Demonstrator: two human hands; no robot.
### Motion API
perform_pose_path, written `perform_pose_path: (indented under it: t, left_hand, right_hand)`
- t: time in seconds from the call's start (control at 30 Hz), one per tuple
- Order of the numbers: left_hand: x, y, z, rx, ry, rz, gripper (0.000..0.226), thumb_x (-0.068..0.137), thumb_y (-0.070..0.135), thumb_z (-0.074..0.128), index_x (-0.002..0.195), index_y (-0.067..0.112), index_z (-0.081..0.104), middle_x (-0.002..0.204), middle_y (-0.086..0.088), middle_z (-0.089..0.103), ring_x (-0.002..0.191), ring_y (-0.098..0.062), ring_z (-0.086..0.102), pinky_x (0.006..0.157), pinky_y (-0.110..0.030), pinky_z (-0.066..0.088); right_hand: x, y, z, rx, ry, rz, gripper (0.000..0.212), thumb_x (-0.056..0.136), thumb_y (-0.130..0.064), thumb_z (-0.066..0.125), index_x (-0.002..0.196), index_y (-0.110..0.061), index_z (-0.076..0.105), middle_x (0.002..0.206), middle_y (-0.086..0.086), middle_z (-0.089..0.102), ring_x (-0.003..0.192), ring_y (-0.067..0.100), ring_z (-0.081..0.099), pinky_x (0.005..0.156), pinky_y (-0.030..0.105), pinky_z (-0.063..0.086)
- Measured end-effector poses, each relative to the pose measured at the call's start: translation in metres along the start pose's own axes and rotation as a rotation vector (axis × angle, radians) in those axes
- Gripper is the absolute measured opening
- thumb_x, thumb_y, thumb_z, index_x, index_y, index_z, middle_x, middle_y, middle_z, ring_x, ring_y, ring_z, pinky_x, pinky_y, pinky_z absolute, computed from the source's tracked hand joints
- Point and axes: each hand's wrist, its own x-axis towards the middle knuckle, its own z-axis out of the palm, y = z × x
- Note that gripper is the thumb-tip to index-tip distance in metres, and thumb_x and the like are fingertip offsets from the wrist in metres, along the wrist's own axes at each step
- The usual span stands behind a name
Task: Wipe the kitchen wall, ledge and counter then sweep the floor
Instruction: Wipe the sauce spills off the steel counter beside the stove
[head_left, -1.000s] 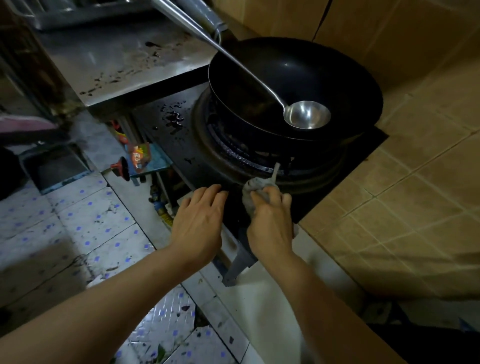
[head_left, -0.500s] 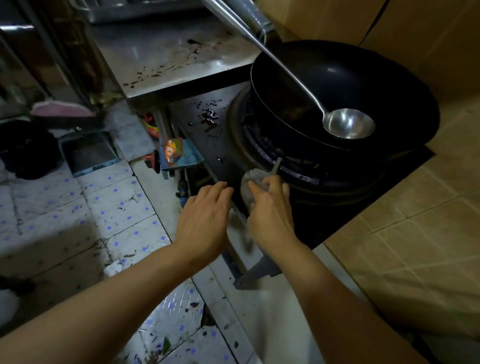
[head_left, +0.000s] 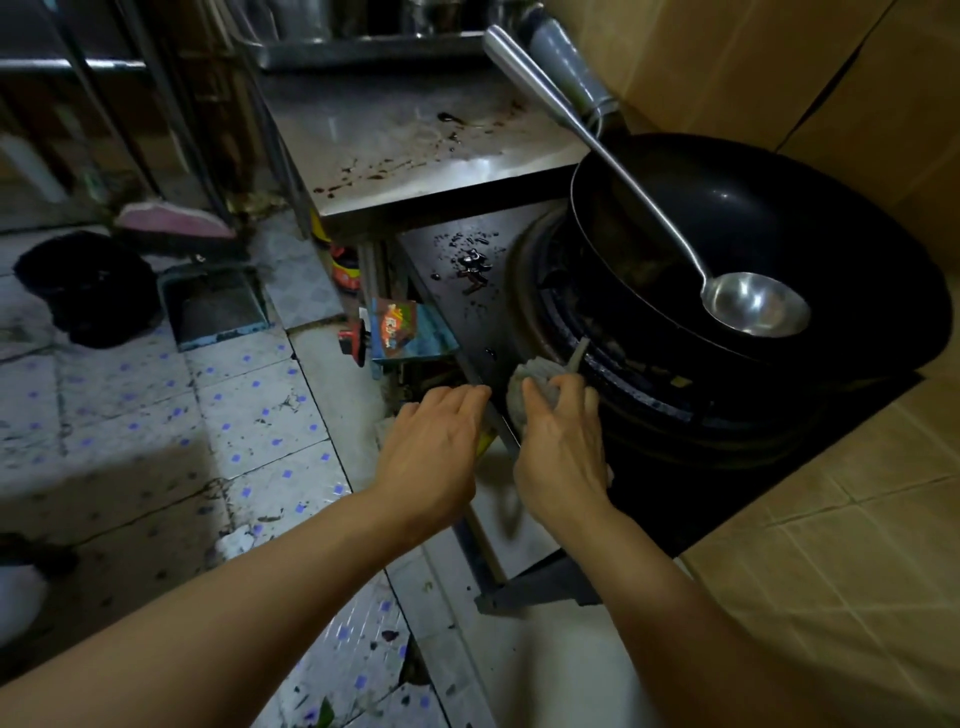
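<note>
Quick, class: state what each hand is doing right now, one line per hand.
Left hand: open, palm down, holding nothing, at the stove's front edge.
Right hand: closed on a grey cloth, pressed against the stove.

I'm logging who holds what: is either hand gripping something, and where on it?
The right hand grips a bunched grey rag by its near end. The left hand holds nothing.
</note>
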Motion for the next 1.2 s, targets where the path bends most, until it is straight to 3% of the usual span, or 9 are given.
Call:
perform_pose_path:
  t: [0.1,0.2,0.4,0.53,0.67,0.8,0.93,1.07,1.2]
  left_hand:
    - [0.002,-0.006,-0.005,0.003,0.040,-0.026,0.073,0.082,0.008,0.057,0.145,0.021,0.021,0.146,0.001,0.033,0.131,-0.019,0.032,0.103,-0.030,0.030]
    - [0.005,-0.013,-0.009,-0.009,0.077,-0.040,0.067,0.085,0.012,0.055,0.143,0.021,0.025,0.143,0.001,0.037,0.128,-0.018,0.034,0.101,-0.029,0.031]
    - [0.006,-0.025,-0.015,-0.010,0.068,-0.053,0.063,0.087,0.024,0.057,0.142,0.021,0.027,0.143,0.001,0.036,0.128,-0.017,0.034,0.100,-0.028,0.031]
    - [0.006,-0.030,-0.017,-0.012,0.065,-0.073,0.063,0.084,0.016,0.058,0.140,0.020,0.030,0.139,0.001,0.040,0.124,-0.019,0.037,0.095,-0.029,0.034]
    - [0.008,-0.031,-0.019,-0.048,0.080,-0.060,0.057,0.084,0.011,0.055,0.137,0.019,0.034,0.136,0.000,0.043,0.122,-0.020,0.039,0.095,-0.031,0.035]
    - [0.010,-0.039,-0.018,-0.053,0.087,-0.049,0.061,0.080,0.014,0.061,0.135,0.020,0.035,0.134,0.001,0.044,0.121,-0.019,0.039,0.094,-0.030,0.036]
    - [0.007,-0.046,-0.015,-0.040,0.085,-0.082,0.053,0.083,0.014,0.061,0.131,0.020,0.038,0.132,0.000,0.045,0.119,-0.019,0.041,0.091,-0.031,0.038]
    - [0.003,-0.043,-0.014,-0.034,0.063,-0.106,0.057,0.085,0.012,0.058,0.137,0.018,0.034,0.137,-0.001,0.043,0.123,-0.021,0.039,0.095,-0.033,0.037]
    - [0.000,-0.032,-0.013,-0.042,0.050,-0.081,0.061,0.086,0.008,0.054,0.141,0.017,0.030,0.142,-0.002,0.039,0.127,-0.022,0.036,0.099,-0.035,0.036]
  right_hand:
    - [-0.005,0.005,0.008,0.010,0.079,-0.029,0.063,0.058,0.010,0.077,0.118,0.003,0.060,0.115,0.024,0.053,0.099,0.038,0.052,0.076,0.042,0.053]
    - [0.008,0.000,0.016,0.061,0.119,-0.098,0.058,0.063,0.011,0.073,0.119,0.003,0.058,0.115,0.024,0.053,0.097,0.040,0.052,0.074,0.044,0.054]
    - [0.067,-0.031,0.020,0.074,-0.019,-0.053,0.052,0.088,-0.012,0.052,0.138,-0.019,0.041,0.145,0.009,0.024,0.119,0.030,0.028,0.099,0.037,0.037]
    - [0.036,-0.026,0.012,0.036,-0.042,-0.082,0.061,0.085,-0.009,0.058,0.142,-0.018,0.038,0.145,0.009,0.026,0.127,0.031,0.026,0.100,0.041,0.039]
    - [0.029,-0.026,0.012,0.033,0.029,-0.086,0.060,0.075,0.000,0.068,0.132,-0.009,0.051,0.132,0.019,0.040,0.114,0.036,0.039,0.089,0.045,0.047]
    - [0.074,-0.042,0.023,-0.042,0.003,-0.092,0.060,0.082,-0.009,0.060,0.138,-0.016,0.039,0.142,0.015,0.027,0.119,0.032,0.030,0.098,0.035,0.036]
    - [0.081,-0.051,0.026,-0.161,-0.045,-0.069,0.066,0.084,-0.012,0.054,0.145,-0.017,0.029,0.143,0.019,0.023,0.121,0.036,0.029,0.099,0.039,0.032]
    - [0.043,-0.036,0.024,-0.153,0.054,-0.077,0.060,0.069,0.002,0.065,0.127,-0.004,0.053,0.122,0.026,0.048,0.100,0.041,0.048,0.076,0.042,0.049]
    - [-0.001,-0.017,0.017,-0.195,0.064,-0.022,0.051,0.064,0.002,0.073,0.113,-0.003,0.061,0.103,0.023,0.055,0.087,0.037,0.053,0.059,0.036,0.048]
